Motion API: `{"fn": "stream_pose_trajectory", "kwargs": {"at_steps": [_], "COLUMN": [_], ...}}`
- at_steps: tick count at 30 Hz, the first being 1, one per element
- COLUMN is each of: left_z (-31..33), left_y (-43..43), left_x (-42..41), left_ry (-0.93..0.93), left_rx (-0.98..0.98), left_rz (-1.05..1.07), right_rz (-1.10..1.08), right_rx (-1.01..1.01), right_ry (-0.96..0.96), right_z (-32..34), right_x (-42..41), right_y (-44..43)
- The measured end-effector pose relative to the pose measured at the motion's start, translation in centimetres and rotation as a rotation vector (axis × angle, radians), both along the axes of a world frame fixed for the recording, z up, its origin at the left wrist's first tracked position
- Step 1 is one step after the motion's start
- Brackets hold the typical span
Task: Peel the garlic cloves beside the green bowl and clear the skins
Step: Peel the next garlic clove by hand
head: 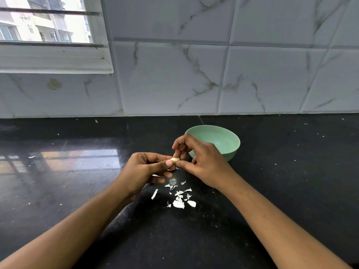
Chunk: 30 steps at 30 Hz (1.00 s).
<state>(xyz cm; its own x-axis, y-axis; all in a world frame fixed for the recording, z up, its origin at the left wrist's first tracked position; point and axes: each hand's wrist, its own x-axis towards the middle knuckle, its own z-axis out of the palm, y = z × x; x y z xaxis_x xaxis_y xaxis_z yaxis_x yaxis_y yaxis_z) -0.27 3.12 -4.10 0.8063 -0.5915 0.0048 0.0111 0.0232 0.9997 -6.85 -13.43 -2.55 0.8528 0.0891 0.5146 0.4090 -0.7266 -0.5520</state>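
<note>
Forearms point(77, 230) above black counter point(58, 191), skins point(178, 204) scattered; marble wall point(174, 74).

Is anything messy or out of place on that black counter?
White garlic skins lie scattered on the black counter, outside the green bowl. The left hand and right hand pinch a garlic clove above them: likely peeling litter, nothing broken.

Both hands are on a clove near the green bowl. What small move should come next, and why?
Likely the right hand peels a strip off the garlic clove pinched by the left hand: both sets of fingertips meet on it, above skins lying on the counter.
</note>
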Motion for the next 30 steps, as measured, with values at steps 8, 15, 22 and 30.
{"fn": "stream_pose_trajectory", "kwargs": {"at_steps": [8, 15, 22, 30], "left_z": [-0.14, -0.44, -0.30, -0.59], "left_y": [-0.05, -0.18, -0.19, -0.10], "left_x": [-0.12, -0.04, 0.11, 0.15], "left_ry": [-0.013, -0.030, -0.033, -0.149], "left_rx": [-0.007, 0.010, -0.015, 0.046], "left_rz": [0.020, 0.043, 0.102, 0.101], "right_rz": [-0.037, -0.025, -0.102, -0.127], "right_rx": [-0.009, -0.096, 0.020, 0.141], "right_ry": [-0.011, -0.006, 0.001, 0.106], "right_z": [-0.20, -0.52, -0.14, -0.96], "right_x": [0.06, 0.14, 0.48, 0.82], "right_y": [0.02, 0.14, -0.76, -0.47]}}
